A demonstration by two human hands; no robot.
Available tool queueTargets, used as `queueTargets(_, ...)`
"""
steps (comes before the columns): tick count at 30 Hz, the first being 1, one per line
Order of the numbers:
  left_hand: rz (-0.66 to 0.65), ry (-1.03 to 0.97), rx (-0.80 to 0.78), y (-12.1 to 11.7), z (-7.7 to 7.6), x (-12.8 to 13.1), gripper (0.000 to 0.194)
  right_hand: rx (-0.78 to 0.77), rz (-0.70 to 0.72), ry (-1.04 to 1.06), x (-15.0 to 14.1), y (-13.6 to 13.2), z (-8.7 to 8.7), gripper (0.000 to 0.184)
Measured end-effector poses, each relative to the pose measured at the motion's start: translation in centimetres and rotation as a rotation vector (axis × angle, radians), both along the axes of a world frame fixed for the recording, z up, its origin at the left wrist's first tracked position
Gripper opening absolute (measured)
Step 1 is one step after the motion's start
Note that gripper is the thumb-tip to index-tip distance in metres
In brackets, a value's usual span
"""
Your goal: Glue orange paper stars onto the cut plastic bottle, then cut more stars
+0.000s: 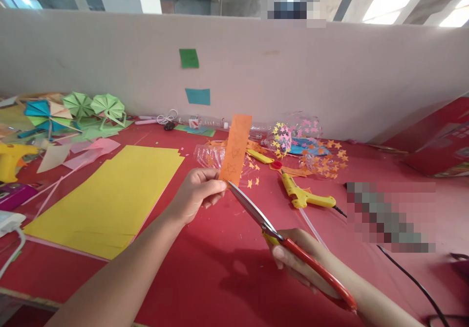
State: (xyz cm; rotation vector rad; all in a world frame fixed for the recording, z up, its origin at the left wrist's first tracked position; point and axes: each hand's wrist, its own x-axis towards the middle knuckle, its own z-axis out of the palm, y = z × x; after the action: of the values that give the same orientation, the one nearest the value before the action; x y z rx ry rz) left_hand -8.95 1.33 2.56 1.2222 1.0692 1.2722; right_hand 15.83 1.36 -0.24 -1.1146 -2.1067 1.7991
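Between the thumb and fingers of my left hand (198, 193) is the lower end of an orange paper strip (236, 143), held upright above the table. Star outlines are drawn on the strip. My right hand (300, 256) grips red-handled scissors (315, 266), whose blades (252, 209) point up and left. The blade tips meet the strip's lower edge beside my left thumb; whether they have cut into it I cannot tell. Behind the strip lie clear plastic bottle pieces (209, 155) and small orange paper stars (250, 184).
Yellow paper sheets (106, 195) cover the left of the red table (205, 278). A yellow glue gun (298, 192) with a cord lies right, near a yellow cutter knife (260, 157). Folded paper pinwheels (108, 106) stand back left. A pale partition (128, 68) closes off the back.
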Motion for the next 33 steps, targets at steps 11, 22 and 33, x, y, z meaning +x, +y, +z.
queueTargets(11,0.036,0.091,0.042,-0.2,0.0,0.0,0.025,-0.005,0.001,-0.002,-0.3,0.0,0.4,0.063)
queueTargets(22,0.113,0.118,0.191,-0.7,-1.0,0.8,0.029,0.079,0.016,0.121,-0.1,-0.7,0.2,0.055)
queueTargets(33,0.103,0.080,0.212,-1.0,-1.3,2.1,0.031,0.133,-0.002,0.124,-0.4,-1.1,0.6,0.056)
